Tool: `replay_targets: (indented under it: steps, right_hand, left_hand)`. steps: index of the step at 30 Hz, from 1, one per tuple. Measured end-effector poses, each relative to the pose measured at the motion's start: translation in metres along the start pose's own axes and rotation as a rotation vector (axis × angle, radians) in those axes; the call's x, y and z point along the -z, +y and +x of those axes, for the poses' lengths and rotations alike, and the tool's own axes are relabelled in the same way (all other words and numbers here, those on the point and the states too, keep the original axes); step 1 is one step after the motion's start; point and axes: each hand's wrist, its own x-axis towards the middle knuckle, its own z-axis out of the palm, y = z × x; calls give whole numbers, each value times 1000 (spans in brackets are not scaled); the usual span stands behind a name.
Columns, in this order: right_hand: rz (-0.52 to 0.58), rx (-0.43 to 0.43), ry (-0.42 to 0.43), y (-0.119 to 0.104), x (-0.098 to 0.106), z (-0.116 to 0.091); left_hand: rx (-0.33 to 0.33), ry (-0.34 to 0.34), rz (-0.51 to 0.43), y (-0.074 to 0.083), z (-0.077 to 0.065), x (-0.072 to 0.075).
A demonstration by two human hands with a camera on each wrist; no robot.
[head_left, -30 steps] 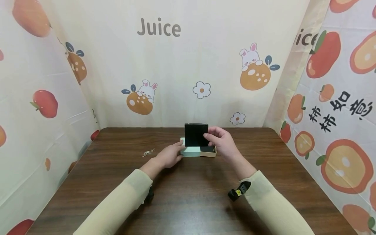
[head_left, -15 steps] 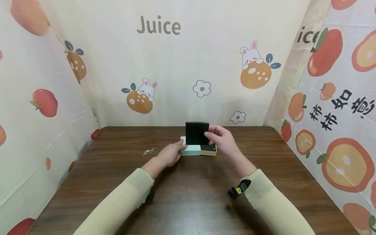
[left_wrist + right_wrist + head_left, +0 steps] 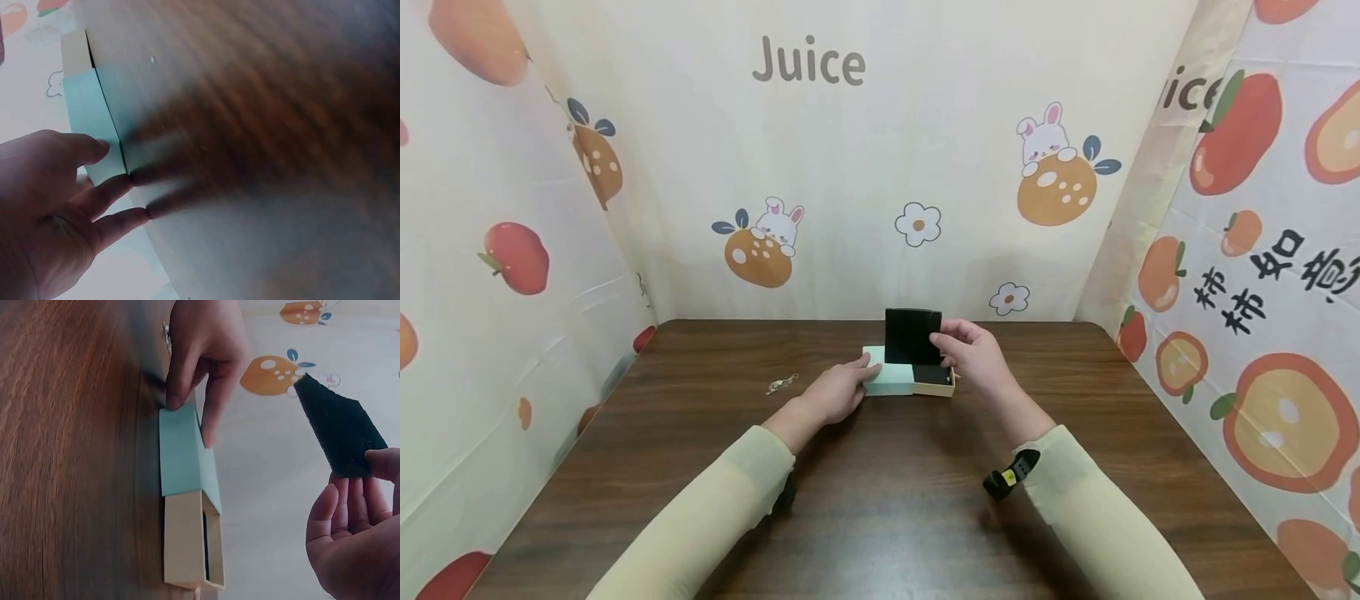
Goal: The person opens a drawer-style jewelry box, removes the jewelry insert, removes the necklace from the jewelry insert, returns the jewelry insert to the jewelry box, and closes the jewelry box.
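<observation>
A small mint-green box sleeve [image 3: 889, 382] lies on the table, its cream inner drawer [image 3: 933, 389] slid partly out to the right. Dark lining shows inside the drawer. My left hand [image 3: 835, 392] holds the sleeve's left end, thumb on one face and fingers along another, as the left wrist view also shows. Above the box, my right hand [image 3: 973, 354] pinches a thin black square pad [image 3: 913, 336] by its right edge. In the right wrist view the black pad [image 3: 342, 428] looks soft, with a notched edge, held between thumb and fingers.
A small silvery chain [image 3: 782, 384] lies on the brown wooden table [image 3: 880, 500], left of my left hand. Fruit-printed cloth [image 3: 850, 167] hangs behind the table and at both sides.
The black pad has moved a little to the right with my right hand, showing more of the sleeve and drawer. My left hand stays on the sleeve.
</observation>
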Motion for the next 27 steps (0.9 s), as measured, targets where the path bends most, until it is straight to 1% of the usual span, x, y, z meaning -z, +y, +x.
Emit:
replay_targets:
  steps: [5, 15, 22, 27]
  right_hand:
    - [5, -31, 16, 3, 4, 3]
    - [-53, -103, 36, 17, 11, 13]
    - [-38, -168, 58, 26, 16, 19]
    - [-77, -199, 73, 31, 18, 20]
  left_hand:
    - [4, 3, 24, 1, 1, 0]
    - [5, 1, 15, 2, 0, 1]
    - [-10, 6, 24, 2, 1, 2]
    - [-4, 7, 17, 2, 1, 1]
